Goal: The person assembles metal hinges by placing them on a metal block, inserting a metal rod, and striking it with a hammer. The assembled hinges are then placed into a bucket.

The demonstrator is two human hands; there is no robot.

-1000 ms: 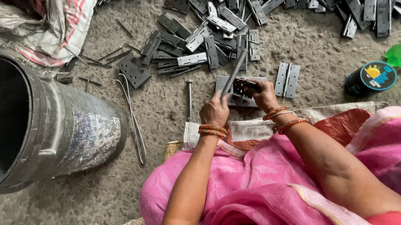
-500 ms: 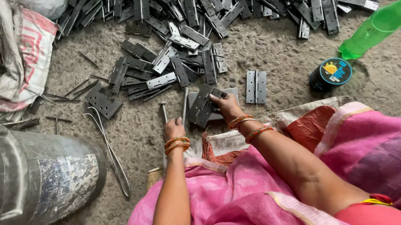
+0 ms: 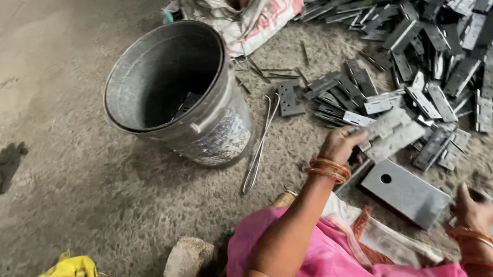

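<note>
Left arm stretches forward from the pink sleeve, wrist stacked with orange bangles, left hand [image 3: 338, 142] curled shut with fingers wrapped around something. Right hand [image 3: 472, 209] sits lower near the bottom right corner, bangled too, fingers bent downward, grip unclear.

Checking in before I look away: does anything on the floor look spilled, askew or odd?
Mostly no. The metal hinges lie in a loose sprawling heap, not stacked. A dark stain marks the floor left of the metal bucket. The left hand holds a hinge; the right hand rests by a flat plate.
</note>
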